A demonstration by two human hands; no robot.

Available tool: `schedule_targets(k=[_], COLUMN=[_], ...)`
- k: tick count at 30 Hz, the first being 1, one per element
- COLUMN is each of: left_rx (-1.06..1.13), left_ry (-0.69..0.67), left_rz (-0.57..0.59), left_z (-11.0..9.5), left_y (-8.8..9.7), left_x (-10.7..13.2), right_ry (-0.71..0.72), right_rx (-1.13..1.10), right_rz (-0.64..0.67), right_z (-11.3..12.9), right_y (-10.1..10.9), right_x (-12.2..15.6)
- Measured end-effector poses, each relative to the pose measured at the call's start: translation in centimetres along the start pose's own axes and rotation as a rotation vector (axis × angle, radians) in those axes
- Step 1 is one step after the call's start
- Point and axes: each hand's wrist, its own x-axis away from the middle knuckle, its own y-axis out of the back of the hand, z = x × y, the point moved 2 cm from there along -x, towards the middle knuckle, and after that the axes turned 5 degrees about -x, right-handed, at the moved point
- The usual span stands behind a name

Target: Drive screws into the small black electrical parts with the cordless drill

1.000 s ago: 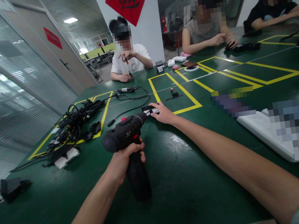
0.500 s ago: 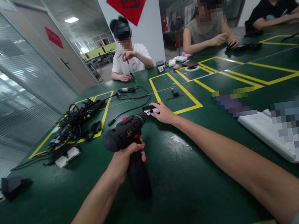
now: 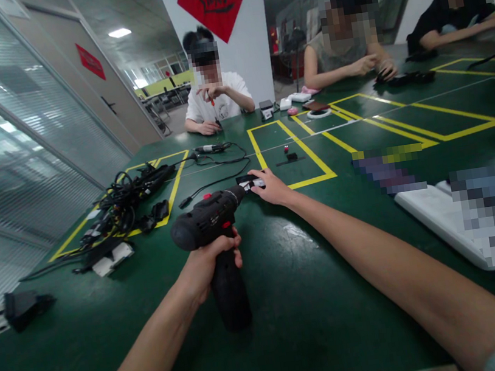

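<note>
My left hand point(image 3: 218, 257) is wrapped round the grip of a black cordless drill point(image 3: 229, 289) with red buttons. The drill's chuck points forward and right, towards my right hand point(image 3: 272, 187). Between my right fingers and thumb is a small black-and-white part point(image 3: 249, 182), partly covered by the fingers, so its exact kind is unclear. The drill's tip meets or nearly meets this part; whether they touch, I cannot tell. Beyond my right hand, a small black piece point(image 3: 292, 157) and a tiny red piece point(image 3: 286, 149) lie inside a yellow-taped rectangle.
A tangle of black cables and adapters point(image 3: 128, 202) covers the left of the green table point(image 3: 287, 339). A black-and-white adapter point(image 3: 21, 310) lies at the far left. At right sits a white device point(image 3: 437, 226), partly blurred. Several people work across the table, one holding a red-handled screwdriver point(image 3: 212, 101).
Almost nothing differs. The view has shifted very slightly, while both hands, the drill and the small part keep the same positions relative to each other.
</note>
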Motion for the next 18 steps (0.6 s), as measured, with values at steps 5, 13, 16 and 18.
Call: schedule_targets(k=[5, 13, 16, 18], left_rx=[0.011, -0.001, 0.012, 0.021], left_ry=[0.004, -0.004, -0.011, -0.013], left_rz=[-0.016, -0.001, 0.015, 0.024], left_z=[-0.07, -0.07, 0.02, 0.08], left_y=[-0.09, -0.02, 0.04, 0.08], left_x=[0.1, -0.03, -0.07, -0.08], right_ry=[0.013, 0.015, 0.013, 0.011], right_rx=[-0.008, -0.008, -0.007, -0.008], right_rz=[-0.011, -0.013, -0.01, -0.007], right_z=[-0.15, -0.18, -0.16, -0.13], right_y=[-0.1, -0.09, -0.08, -0.07], right_x=[-0.03, -0.11, -0.1, -0.08])
